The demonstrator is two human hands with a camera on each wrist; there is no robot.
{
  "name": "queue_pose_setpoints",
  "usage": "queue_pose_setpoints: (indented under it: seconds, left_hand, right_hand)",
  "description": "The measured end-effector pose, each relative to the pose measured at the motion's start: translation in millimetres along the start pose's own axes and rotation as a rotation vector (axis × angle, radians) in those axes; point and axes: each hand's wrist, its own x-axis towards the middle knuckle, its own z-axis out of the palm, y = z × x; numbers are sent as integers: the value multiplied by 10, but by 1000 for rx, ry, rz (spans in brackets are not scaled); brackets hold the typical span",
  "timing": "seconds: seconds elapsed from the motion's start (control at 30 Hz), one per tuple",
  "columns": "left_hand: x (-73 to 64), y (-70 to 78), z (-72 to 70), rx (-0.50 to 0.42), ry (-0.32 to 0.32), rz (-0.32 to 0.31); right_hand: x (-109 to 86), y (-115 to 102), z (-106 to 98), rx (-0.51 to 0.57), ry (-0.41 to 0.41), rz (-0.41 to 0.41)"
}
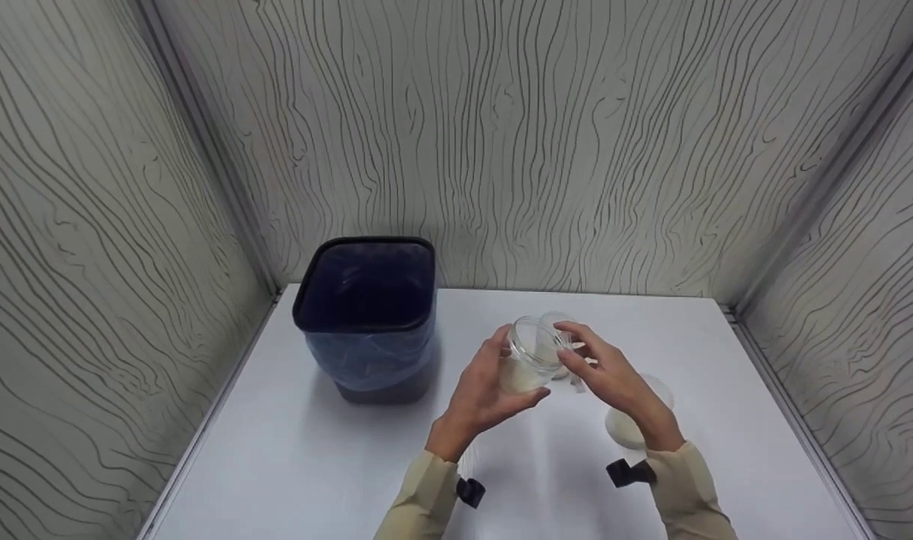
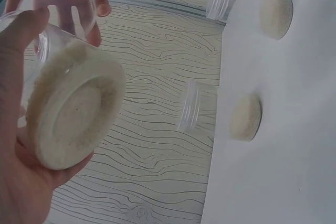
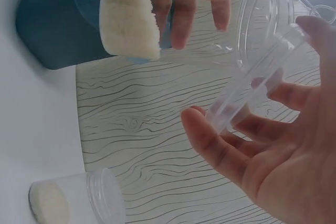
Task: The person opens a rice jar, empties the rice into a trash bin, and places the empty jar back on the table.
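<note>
My left hand (image 1: 480,394) grips the tilted jar (image 1: 530,365), my right hand (image 1: 615,379) pinches its lid (image 3: 252,85); the grains may spill.

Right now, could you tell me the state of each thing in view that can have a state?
Jar in left hand: lid off, tilted, white grains in the bottom.
Lid: off the jar, held in the fingers of the right hand.
Left hand: grip closed round the jar.
Bin: open, lined with a blue bag.
Two jars on the table: standing upright, lids on, grains inside.
</note>
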Motion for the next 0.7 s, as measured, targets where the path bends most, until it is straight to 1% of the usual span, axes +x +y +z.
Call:
queue_pose_setpoints:
  seconds: [0.13,0.27,0.47,0.6,0.7]
  left_hand:
    - [37,16,-48,-13,5,-2]
    - [73,26,-106,-34,10,5]
    - [115,55,-215,-67,26,22]
    - [162,90,-304,-93,36,41]
    - [207,105,-362,-121,45,41]
  right_hand:
    - [-20,47,8,59,-7,16]
    - [-41,89,2,91,-6,4]
    - [-80,163,6,149,-49,-4]
    - [-90,216,36,141,-67,13]
    - [-99,251,67,137,-66,30]
